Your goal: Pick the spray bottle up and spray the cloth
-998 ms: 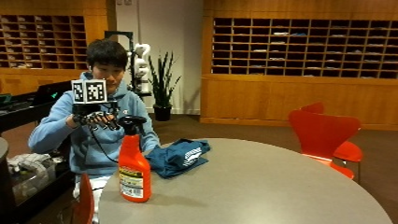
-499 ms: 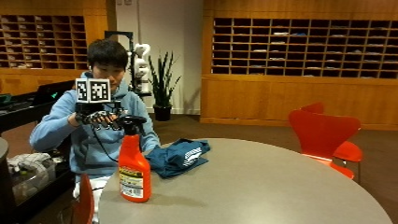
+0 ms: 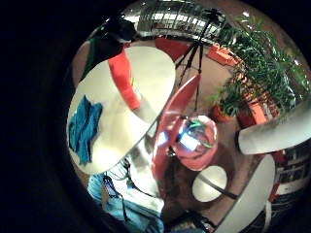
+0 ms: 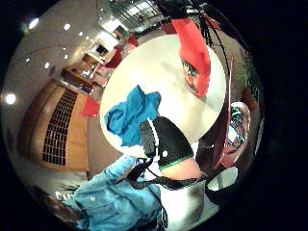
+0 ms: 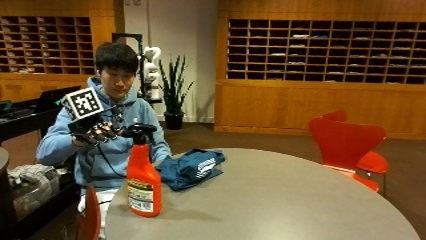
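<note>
Near the table's front edge stands one orange plastic spray bottle (image 5: 144, 184) with a black trigger head, upright on the round grey table (image 5: 279, 200); its label is too small to read. Just behind it, toward the person, lies one crumpled blue cloth (image 5: 192, 168) with white lettering that cannot be made out. The gloved right hand (image 5: 95, 132) is raised in front of the person's chest, level with the bottle's trigger head and a little to its side, touching neither bottle nor cloth; its fingers hang loosely curled around nothing. The person's other hand is hidden behind the bottle. Both palm views show the bottle (image 4: 194, 55) and the cloth (image 3: 83, 127) apart on the tabletop. Two orange chairs (image 5: 346, 145) stand beyond the table, one partly hidden by the other.
</note>
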Action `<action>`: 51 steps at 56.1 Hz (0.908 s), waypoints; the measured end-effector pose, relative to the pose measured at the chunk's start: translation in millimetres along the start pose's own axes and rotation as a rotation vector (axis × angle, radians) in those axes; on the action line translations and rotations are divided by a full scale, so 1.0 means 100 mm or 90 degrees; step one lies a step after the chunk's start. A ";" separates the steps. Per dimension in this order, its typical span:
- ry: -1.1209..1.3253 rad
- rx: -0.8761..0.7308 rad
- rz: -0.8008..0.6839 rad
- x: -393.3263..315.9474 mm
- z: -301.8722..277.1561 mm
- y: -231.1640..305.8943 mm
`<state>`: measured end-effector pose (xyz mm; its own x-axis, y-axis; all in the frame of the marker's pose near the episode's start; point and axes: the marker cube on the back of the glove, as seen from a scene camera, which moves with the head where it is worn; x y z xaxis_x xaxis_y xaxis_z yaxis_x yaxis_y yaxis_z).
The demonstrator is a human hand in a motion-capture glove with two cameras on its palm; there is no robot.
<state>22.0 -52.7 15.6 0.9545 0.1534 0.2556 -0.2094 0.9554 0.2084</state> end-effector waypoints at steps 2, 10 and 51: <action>-0.018 0.000 0.029 0.00 0.02 -0.02; -0.105 0.085 0.055 0.05 0.20 -0.16; -0.554 0.072 0.238 0.03 1.07 -1.28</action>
<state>28.7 -201.2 90.4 0.3385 0.1592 0.9274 -0.5323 0.8451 0.0492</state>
